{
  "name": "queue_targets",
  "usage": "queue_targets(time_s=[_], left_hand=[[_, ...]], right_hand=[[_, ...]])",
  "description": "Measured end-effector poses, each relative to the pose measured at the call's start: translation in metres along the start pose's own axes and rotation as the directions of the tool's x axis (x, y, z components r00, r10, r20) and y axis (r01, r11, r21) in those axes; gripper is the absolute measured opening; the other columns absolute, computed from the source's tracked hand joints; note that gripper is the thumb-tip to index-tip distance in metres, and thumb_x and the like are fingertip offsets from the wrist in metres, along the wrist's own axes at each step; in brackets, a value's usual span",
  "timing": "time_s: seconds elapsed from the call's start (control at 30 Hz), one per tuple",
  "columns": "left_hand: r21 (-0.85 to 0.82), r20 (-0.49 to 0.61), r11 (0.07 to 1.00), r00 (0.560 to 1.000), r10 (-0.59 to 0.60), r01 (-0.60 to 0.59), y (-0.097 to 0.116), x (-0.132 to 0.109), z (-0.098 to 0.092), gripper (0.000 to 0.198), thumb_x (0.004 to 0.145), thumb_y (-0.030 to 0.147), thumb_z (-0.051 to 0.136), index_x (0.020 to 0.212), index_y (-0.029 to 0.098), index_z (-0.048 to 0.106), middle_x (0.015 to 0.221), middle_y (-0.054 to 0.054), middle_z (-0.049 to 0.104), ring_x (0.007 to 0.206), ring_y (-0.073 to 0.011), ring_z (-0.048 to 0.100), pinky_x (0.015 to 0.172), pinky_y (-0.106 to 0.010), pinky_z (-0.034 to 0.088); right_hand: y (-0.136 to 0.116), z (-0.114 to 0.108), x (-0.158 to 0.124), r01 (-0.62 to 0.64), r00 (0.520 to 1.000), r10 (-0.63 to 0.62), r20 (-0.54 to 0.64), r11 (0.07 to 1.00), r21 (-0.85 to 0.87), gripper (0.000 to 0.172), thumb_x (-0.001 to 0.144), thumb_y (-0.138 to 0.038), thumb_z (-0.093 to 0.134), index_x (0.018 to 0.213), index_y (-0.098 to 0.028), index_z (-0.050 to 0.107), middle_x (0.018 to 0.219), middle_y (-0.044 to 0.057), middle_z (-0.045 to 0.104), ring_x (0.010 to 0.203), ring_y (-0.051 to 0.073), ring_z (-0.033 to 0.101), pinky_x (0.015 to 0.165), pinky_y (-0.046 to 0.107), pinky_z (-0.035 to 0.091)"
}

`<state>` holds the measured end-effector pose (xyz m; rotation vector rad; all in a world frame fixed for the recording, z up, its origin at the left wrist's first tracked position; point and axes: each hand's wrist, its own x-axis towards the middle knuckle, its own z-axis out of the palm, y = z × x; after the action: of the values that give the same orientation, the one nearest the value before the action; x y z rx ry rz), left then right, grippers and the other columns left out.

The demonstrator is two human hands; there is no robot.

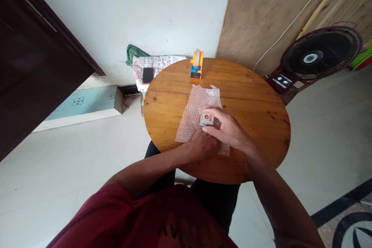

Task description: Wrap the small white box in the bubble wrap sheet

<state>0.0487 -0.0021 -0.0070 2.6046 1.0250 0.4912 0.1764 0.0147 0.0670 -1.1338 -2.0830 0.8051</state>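
Observation:
A sheet of clear bubble wrap [188, 114] lies on the round wooden table. Above its middle is a small light-coloured cardboard box [207, 119] with red printing on it. My right hand [228, 126] grips this box, fingers at the far side and thumb at the near side. Just below it, my left hand [205, 142] rests over the near part of the bubble wrap, back of the hand up. Its fingers are mostly hidden by my right hand and by its own back, so whether they hold anything does not show.
An orange and blue tape dispenser [197, 64] stands at the far edge of the wooden table [255, 104]. Left of the table, a phone [148, 75] lies on a printed white sack [139, 64]. A large fan [316, 56] is at the right.

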Motion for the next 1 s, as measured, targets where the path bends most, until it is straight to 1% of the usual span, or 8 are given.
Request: queue_targets(time_s=[0.1, 0.23, 0.47, 0.6, 0.67, 0.83, 0.9, 1.0], left_hand=[[0.090, 0.053, 0.995, 0.998, 0.031, -0.035, -0.001, -0.008, 0.000, 0.034, 0.098, 0.016, 0.044, 0.126, 0.007, 0.059, 0.133, -0.020, 0.063, 0.124, -0.0344, 0.059, 0.101, -0.048, 0.051], [0.162, 0.059, 0.986, 0.998, 0.032, -0.041, -0.002, -0.018, -0.003, 0.038, 0.101, 0.020, 0.042, 0.136, 0.014, 0.054, 0.146, -0.017, 0.054, 0.131, -0.0326, 0.054, 0.101, -0.047, 0.051], [0.165, 0.083, 0.977, 0.989, 0.124, -0.136, -0.005, -0.027, -0.015, 0.032, 0.100, 0.020, 0.043, 0.125, 0.012, 0.061, 0.140, -0.015, 0.058, 0.121, -0.0289, 0.056, 0.104, -0.044, 0.049], [0.162, 0.090, 0.973, 0.985, 0.150, -0.163, -0.005, -0.030, -0.019, 0.030, 0.100, 0.019, 0.044, 0.120, 0.011, 0.064, 0.140, -0.014, 0.059, 0.122, -0.0292, 0.054, 0.108, -0.045, 0.047], [0.149, 0.121, 0.976, 0.983, 0.139, -0.156, -0.005, -0.031, -0.023, 0.028, 0.100, 0.020, 0.045, 0.116, 0.012, 0.066, 0.136, -0.013, 0.062, 0.122, -0.0293, 0.055, 0.107, -0.046, 0.047], [0.062, 0.188, 0.982, 0.968, 0.164, -0.179, -0.007, -0.034, -0.037, 0.023, 0.099, 0.020, 0.048, 0.104, 0.014, 0.069, 0.112, -0.011, 0.068, 0.108, -0.0253, 0.059, 0.100, -0.041, 0.051], [0.036, 0.179, 0.980, 0.966, 0.187, -0.196, -0.010, -0.036, -0.039, 0.023, 0.099, 0.019, 0.048, 0.101, 0.015, 0.070, 0.106, -0.010, 0.068, 0.105, -0.0241, 0.060, 0.098, -0.039, 0.051], [0.030, 0.158, 0.978, 0.967, 0.198, -0.205, -0.015, -0.039, -0.038, 0.022, 0.099, 0.019, 0.048, 0.100, 0.016, 0.070, 0.104, -0.010, 0.067, 0.103, -0.0239, 0.059, 0.095, -0.040, 0.050]], right_hand=[[0.029, 0.004, 0.015, -0.027, 0.999, 0.031, 0.038, 0.996, -0.089, 0.053, 0.076, -0.024, 0.070, 0.129, -0.022, 0.062, 0.136, 0.011, 0.064, 0.126, 0.029, 0.060, 0.110, 0.048, 0.046], [0.047, 0.003, 0.022, -0.015, 0.999, 0.019, 0.033, 0.995, -0.103, 0.054, 0.077, -0.025, 0.069, 0.130, -0.023, 0.060, 0.129, 0.010, 0.066, 0.118, 0.028, 0.063, 0.104, 0.048, 0.049], [0.058, 0.012, 0.019, 0.032, 0.995, -0.038, -0.090, 0.997, -0.070, 0.035, 0.078, -0.018, 0.061, 0.112, -0.023, 0.068, 0.108, 0.006, 0.072, 0.103, 0.025, 0.067, 0.096, 0.044, 0.052], [0.062, 0.015, 0.017, 0.075, 0.990, -0.085, -0.112, 0.994, -0.084, 0.026, 0.080, -0.019, 0.060, 0.103, -0.024, 0.070, 0.108, 0.006, 0.072, 0.107, 0.026, 0.066, 0.099, 0.045, 0.050], [0.062, 0.016, 0.014, 0.084, 0.987, -0.096, -0.132, 0.992, -0.096, 0.030, 0.079, -0.023, 0.064, 0.108, -0.024, 0.068, 0.114, 0.007, 0.070, 0.112, 0.027, 0.064, 0.103, 0.045, 0.049], [0.059, 0.021, 0.008, -0.041, 0.996, 0.028, -0.087, 0.987, -0.158, 0.060, 0.076, -0.027, 0.070, 0.135, -0.022, 0.056, 0.132, 0.012, 0.066, 0.122, 0.030, 0.061, 0.106, 0.048, 0.049], [0.059, 0.023, 0.008, -0.090, 0.994, 0.075, -0.076, 0.972, -0.216, 0.064, 0.077, -0.025, 0.068, 0.139, -0.018, 0.054, 0.134, 0.015, 0.065, 0.124, 0.032, 0.061, 0.107, 0.050, 0.048], [0.059, 0.023, 0.008, -0.134, 0.991, 0.121, -0.063, 0.952, -0.275, 0.057, 0.079, -0.022, 0.065, 0.135, -0.016, 0.058, 0.127, 0.015, 0.069, 0.118, 0.032, 0.064, 0.102, 0.048, 0.050]])
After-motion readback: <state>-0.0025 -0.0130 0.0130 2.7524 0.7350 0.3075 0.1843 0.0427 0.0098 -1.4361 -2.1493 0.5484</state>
